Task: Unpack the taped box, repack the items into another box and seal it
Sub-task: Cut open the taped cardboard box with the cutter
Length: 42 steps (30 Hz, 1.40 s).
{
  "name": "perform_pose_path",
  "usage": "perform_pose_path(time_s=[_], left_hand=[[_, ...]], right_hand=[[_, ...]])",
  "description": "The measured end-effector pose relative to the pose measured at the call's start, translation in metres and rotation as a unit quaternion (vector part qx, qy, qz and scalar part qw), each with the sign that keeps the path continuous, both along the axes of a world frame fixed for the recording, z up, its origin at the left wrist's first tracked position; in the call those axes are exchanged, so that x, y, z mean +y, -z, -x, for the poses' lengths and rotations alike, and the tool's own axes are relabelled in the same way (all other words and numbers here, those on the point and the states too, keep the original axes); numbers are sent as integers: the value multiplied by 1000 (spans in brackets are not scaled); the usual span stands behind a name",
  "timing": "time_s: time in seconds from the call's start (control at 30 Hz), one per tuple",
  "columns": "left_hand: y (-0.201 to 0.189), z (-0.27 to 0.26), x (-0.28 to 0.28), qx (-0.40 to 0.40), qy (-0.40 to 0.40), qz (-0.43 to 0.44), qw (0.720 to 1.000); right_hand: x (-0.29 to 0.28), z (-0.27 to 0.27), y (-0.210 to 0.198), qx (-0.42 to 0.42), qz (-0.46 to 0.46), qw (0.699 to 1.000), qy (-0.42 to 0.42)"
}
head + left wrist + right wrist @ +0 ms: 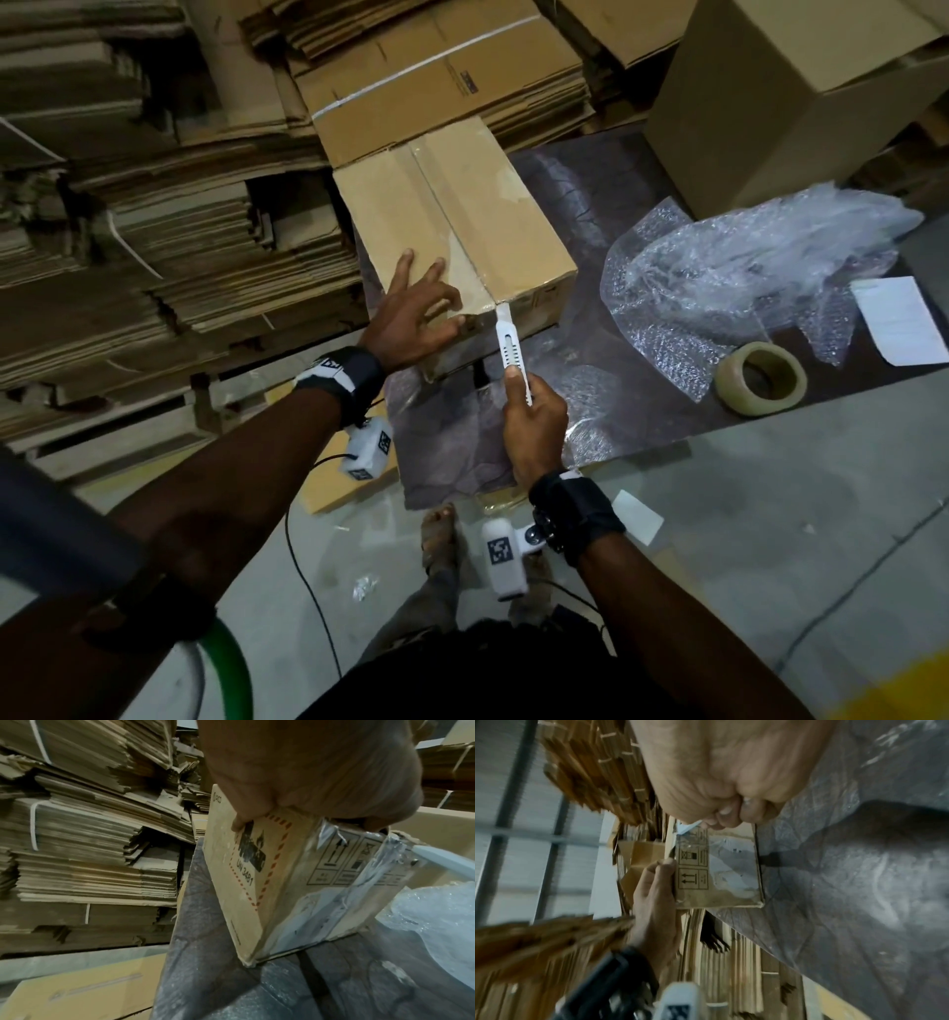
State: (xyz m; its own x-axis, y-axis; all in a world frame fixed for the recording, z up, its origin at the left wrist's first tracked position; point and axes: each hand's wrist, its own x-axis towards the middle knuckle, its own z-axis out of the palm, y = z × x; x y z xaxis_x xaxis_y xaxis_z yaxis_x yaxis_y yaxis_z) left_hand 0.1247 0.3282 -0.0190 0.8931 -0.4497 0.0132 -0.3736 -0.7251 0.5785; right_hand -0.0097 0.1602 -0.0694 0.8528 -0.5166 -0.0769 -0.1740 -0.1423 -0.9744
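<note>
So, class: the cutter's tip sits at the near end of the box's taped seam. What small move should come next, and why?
Probably draw the white cutter away along the taped centre seam of the taped box. The right hand holds it with the tip at the seam's near edge, the tape looks uncut, and the left hand steadies the top beside the seam.

Long brown taped box [452, 221], flaps closed under clear tape, flat on the dark table [590, 205].

Taped box [452, 226] left on table [580, 205]; bubble wrap [744, 262], apparently tape roll [761, 376] right.
</note>
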Motion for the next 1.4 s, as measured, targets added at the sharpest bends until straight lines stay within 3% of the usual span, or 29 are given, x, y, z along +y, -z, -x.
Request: perform_pose_path(time_s=[0.33, 0.47, 0.6, 0.7, 0.8, 1.0, 1.1, 1.17, 1.23, 1.4], left_hand=[[-2, -1, -2, 10, -7, 5, 1000], [-12, 3, -9, 18, -24, 40, 999], [-17, 5, -4, 35, -31, 45, 998], [-23, 6, -2, 30, -21, 39, 999], [-27, 12, -9, 11, -7, 3, 1000], [-13, 32, -24, -9, -78, 17, 997], [-11, 54, -61, 29, -124, 13, 992], [-18, 65, -85, 84, -112, 18, 990], [-39, 56, -80, 106, -91, 15, 990], [-85, -44, 15, -37, -184, -64, 980]], right_hand=[[4, 8, 1, 25, 29, 999, 19], [21, 13, -7, 48, 59, 997, -23], [30, 8, -11, 65, 50, 997, -12], [18, 1, -14, 55, 35, 997, 34], [2, 6, -20, 63, 16, 998, 25], [-28, 28, -12, 52, -27, 998, 12], [-37, 16, -17, 20, -43, 998, 32], [-39, 4, -23, 2, -56, 998, 29], [-37, -6, -31, -5, -69, 997, 24], [-16, -18, -43, -59, 25, 998, 19]])
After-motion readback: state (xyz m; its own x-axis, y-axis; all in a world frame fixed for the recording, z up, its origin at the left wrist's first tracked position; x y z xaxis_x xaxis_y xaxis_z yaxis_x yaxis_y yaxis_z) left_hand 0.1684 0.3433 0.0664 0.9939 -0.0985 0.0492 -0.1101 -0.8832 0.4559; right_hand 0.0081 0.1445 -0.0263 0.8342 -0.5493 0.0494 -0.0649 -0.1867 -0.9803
